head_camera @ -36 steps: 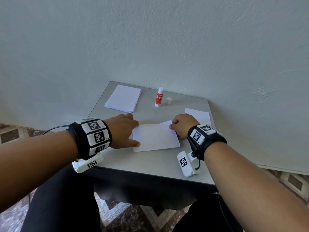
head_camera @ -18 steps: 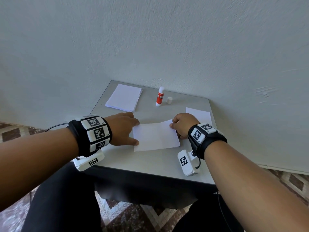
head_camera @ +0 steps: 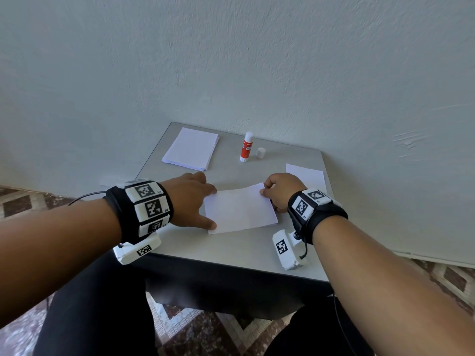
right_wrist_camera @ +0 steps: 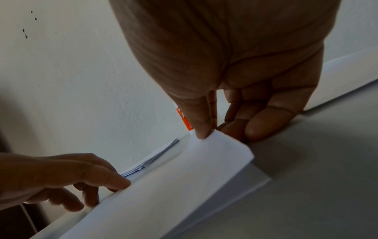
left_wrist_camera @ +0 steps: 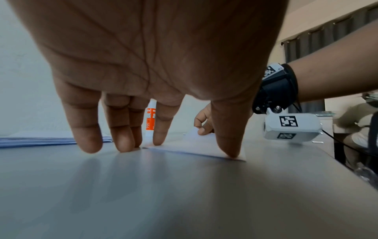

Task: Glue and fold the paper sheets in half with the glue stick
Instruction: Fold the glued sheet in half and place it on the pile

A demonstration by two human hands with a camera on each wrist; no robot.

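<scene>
Sheet [head_camera: 240, 210]: mid-tabletop [head_camera: 231, 255], folded. Left hand [head_camera: 190, 199] flat, fingers pressing its left edge; right hand [head_camera: 280, 191] pinching far corner. Risk: lifted corner slips, halves glue misaligned. Glue stick [head_camera: 246, 150] uncapped, may dry.

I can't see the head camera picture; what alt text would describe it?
Two hands work a white paper sheet on a small grey table: the left hand presses its left edge flat while the right hand pinches the far right corner. Behind stand an uncapped glue stick, its cap and a paper stack.
</scene>
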